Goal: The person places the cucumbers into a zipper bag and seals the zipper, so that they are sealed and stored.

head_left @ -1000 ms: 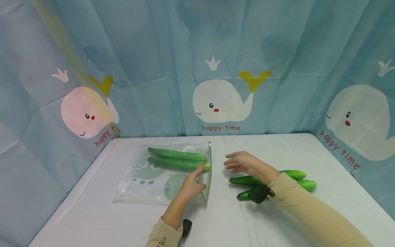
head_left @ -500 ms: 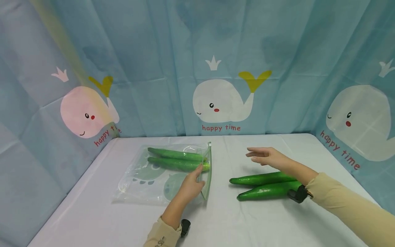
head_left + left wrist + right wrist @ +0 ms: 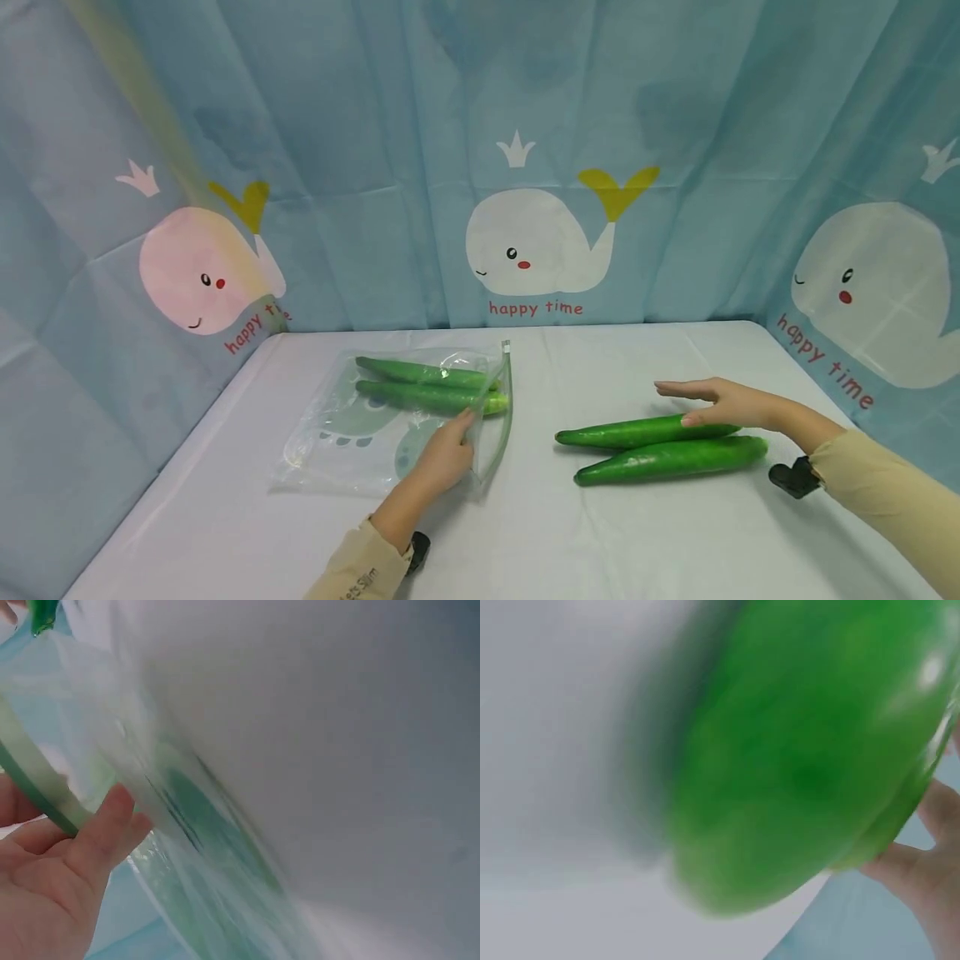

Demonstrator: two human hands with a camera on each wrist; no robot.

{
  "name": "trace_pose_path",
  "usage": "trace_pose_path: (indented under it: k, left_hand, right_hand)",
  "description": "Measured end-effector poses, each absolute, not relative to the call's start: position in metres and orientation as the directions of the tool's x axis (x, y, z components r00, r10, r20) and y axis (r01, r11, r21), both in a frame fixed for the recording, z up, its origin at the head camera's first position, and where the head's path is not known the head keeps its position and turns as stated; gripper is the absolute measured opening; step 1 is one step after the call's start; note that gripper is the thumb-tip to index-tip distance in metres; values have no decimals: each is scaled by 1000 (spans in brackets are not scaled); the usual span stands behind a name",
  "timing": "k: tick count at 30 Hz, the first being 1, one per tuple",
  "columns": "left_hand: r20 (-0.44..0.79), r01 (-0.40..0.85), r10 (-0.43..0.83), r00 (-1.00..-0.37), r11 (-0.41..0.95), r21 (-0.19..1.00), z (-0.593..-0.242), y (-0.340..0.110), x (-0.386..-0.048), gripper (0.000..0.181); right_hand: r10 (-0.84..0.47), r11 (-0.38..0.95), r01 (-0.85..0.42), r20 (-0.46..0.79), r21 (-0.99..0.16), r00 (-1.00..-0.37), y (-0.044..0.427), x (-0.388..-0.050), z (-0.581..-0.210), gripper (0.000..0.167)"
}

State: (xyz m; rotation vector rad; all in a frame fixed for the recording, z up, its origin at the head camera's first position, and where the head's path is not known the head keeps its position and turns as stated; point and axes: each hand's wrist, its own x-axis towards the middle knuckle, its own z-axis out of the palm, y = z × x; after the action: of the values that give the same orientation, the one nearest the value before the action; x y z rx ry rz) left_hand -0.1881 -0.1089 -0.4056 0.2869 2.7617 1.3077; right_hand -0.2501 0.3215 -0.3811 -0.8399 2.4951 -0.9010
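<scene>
A clear slider zip bag (image 3: pixel 300 462) with a green-edged mouth lies on the left of the table. Two cucumbers (image 3: pixel 420 395) are inside, their ends near the mouth. My left hand (image 3: pixel 444 457) pinches the bag's film by the mouth; in the left wrist view the green strip (image 3: pixel 34 776) runs between thumb and fingers. On the right, two more cucumbers lie side by side, a far cucumber (image 3: pixel 630 432) and a near cucumber (image 3: pixel 667 461). Over the far one's right end is my right hand (image 3: pixel 742 403), fingers straight, thumb beside it. Actual contact is unclear.
The white table (image 3: pixel 540 533) is bounded by a blue curtain (image 3: pixel 375 250) with whale prints at the back and sides. White tabletop separates the bag from the loose cucumbers.
My right hand has moved right and lower, from beside the bag's mouth to the far loose cucumber. My left hand has shifted slightly left, drawing the mouth's near film with it.
</scene>
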Motion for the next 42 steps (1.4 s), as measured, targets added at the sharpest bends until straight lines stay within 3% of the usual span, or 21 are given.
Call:
trace_pose_path:
  k: [10, 23, 30, 38, 42]
  left_hand:
    - [-13, 159, 238, -971, 689, 707, -405, -119, -190, 47]
    - [31, 200, 261, -965, 652, 731, -413, -122, -192, 44]
    - [54, 238, 295, -954, 637, 733, -421, -129, -190, 57]
    - [-29, 160, 289, -957, 608, 778, -421, -130, -190, 68]
    - [-35, 149, 280, -959, 607, 781, -418, -129, -190, 70]
  right_hand:
    - [-596, 702, -411, -164, -581, -786, 353, -247, -393, 58]
    - [-574, 706, -364, -190, -607, -796, 364, -250, -400, 57]
    - [-578, 726, -406, -172, -556, -798, 364, -251, -399, 50]
    - [-578, 713, -391, -173, -582, -798, 360, -250, -389, 45]
    - [-534, 664, -281, -176, -693, -827, 359, -246, -383, 48]
